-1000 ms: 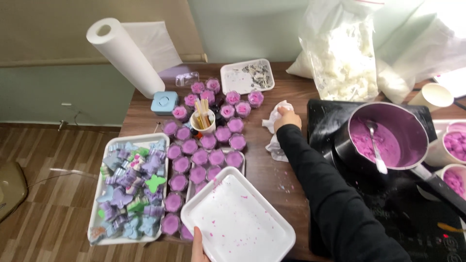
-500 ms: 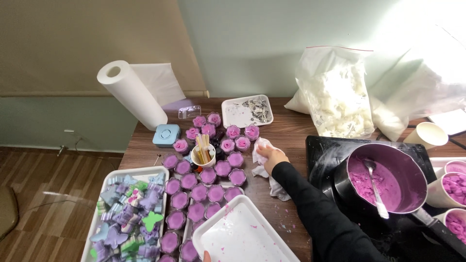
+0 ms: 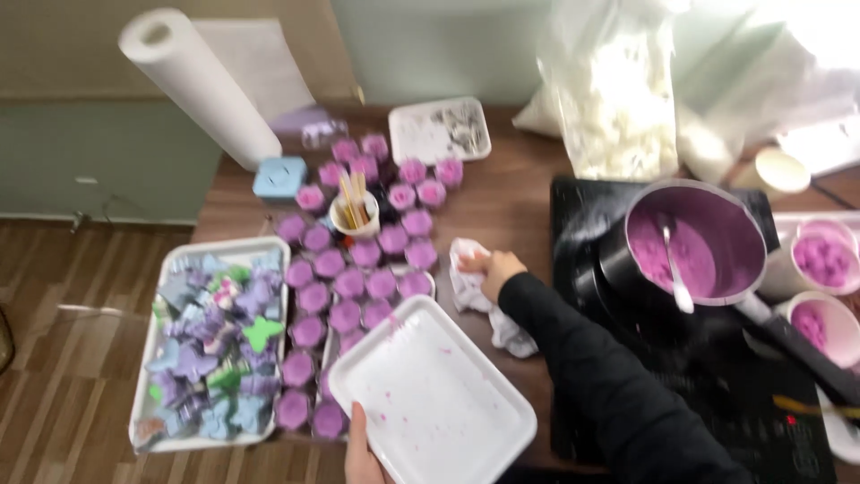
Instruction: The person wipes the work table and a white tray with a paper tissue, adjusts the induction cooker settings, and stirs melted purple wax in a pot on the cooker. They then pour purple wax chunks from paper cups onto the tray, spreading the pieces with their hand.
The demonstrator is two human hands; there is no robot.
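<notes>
Right hand [image 3: 498, 269] pressing a crumpled white paper towel [image 3: 479, 296] onto the brown wooden tabletop [image 3: 502, 202]; left hand [image 3: 363, 453] gripping a speckled white foam tray [image 3: 434, 403]. Could well tip that tilted tray against the packed purple wax cups [image 3: 358, 269], or smear wax wider

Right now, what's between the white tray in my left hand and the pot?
In the head view, your right sleeve crosses between the white tray and the pot, its right hand on a crumpled cloth.

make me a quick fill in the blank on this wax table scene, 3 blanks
1. The right hand presses a crumpled white ____ onto the table.
2. The left hand holds a white ____ by its near edge.
3. A spoon stands in the pot of ____ wax.

Missing words: cloth; tray; purple
</notes>
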